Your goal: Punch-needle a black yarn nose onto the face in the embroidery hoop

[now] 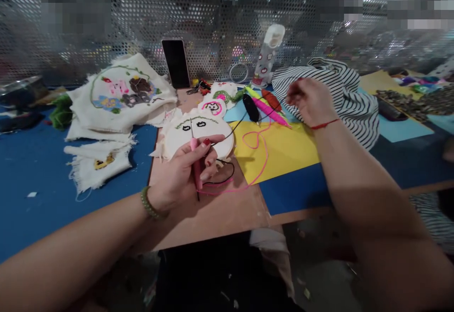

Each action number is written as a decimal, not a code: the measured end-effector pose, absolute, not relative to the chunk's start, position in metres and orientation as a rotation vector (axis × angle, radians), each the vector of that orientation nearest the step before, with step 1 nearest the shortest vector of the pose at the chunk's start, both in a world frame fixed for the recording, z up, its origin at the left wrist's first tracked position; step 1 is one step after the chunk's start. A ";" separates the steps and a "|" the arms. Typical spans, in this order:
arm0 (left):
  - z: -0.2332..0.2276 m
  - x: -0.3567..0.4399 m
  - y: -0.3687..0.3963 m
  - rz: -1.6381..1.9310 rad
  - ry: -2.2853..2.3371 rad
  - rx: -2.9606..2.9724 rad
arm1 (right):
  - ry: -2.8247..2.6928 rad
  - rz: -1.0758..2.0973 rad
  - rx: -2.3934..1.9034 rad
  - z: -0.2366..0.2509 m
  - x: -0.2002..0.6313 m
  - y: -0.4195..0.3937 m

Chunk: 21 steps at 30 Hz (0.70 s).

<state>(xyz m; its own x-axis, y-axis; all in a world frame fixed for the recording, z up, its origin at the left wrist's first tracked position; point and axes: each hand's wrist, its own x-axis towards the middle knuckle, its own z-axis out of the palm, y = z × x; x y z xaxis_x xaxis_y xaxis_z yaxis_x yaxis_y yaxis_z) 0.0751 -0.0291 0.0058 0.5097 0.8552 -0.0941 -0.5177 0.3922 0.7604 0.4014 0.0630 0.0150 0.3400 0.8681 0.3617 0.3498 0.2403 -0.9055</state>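
My left hand (184,165) is wrapped round a pink-handled punch needle (196,160), its thin metal shaft pointing up and away. Black yarn (234,132) runs from the left hand towards the right. My right hand (310,99) is raised in front of the striped cloth, fingertips curled together on the yarn, partly blurred. Behind the left hand lies hooped white fabric (177,139) with two black stitched eye shapes and a green arc. A black yarn bobbin (251,108) lies between the hands, beside pink yarn (271,112) whose loose strand trails over yellow paper (283,153).
Embroidered white cloths (120,90) and green yarn (61,112) lie left. A phone (176,64) and a clear bottle (268,56) stand against the perforated metal screen (209,19). Striped cloth (358,108) lies right, near light blue paper (404,130). A brown board (227,215) covers the table's front middle.
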 end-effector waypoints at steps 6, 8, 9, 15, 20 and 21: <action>0.008 0.076 -0.026 0.952 0.512 0.754 | -1.817 0.123 -1.564 0.000 0.340 0.035; 0.009 0.076 -0.027 0.955 0.511 0.746 | -2.010 0.077 -1.422 0.007 0.324 0.017; 0.010 0.076 -0.027 0.953 0.513 0.743 | -2.065 0.205 -1.324 0.011 0.318 0.009; 0.018 0.075 -0.024 0.997 0.541 0.752 | -2.627 0.866 -1.013 0.020 0.301 -0.012; 0.025 0.074 -0.015 1.098 0.592 0.716 | -2.947 0.756 -1.124 0.013 0.276 -0.031; 0.026 0.074 -0.014 1.108 0.595 0.702 | -2.970 0.681 -1.135 0.013 0.272 -0.035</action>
<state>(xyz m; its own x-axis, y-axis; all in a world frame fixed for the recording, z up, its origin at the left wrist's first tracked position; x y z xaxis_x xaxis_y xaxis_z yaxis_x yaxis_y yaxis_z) 0.0738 -0.0141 0.0263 0.3370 0.9378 -0.0836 -0.5872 0.2788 0.7599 0.2718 -0.0348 0.0126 -0.7510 0.6129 -0.2458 0.6587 0.6696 -0.3431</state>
